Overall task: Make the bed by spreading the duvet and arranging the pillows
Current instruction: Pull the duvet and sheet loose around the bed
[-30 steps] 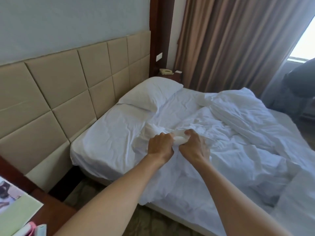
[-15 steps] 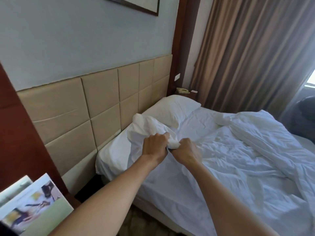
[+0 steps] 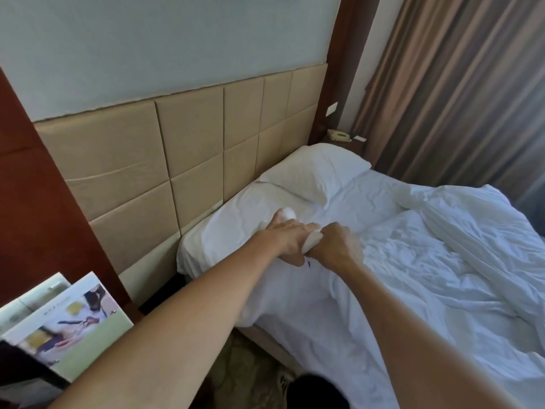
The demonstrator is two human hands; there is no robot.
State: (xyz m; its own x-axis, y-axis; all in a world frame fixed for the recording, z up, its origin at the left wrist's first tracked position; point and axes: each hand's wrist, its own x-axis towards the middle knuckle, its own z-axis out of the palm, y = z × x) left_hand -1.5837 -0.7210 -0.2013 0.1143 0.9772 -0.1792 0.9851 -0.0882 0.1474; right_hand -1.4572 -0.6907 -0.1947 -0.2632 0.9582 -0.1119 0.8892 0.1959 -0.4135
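Your two hands meet at the near bed edge: your left hand (image 3: 290, 236) and right hand (image 3: 334, 246) each grip the one white duvet (image 3: 413, 276) corner. Beyond, one pillow (image 3: 317, 169) lies against the headboard (image 3: 191, 149).

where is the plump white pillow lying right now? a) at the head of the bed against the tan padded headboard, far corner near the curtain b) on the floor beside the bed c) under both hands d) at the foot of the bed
a: the plump white pillow lies at the bed's head beside the tan padded headboard, well beyond the left hand and right hand, which grip the white duvet.
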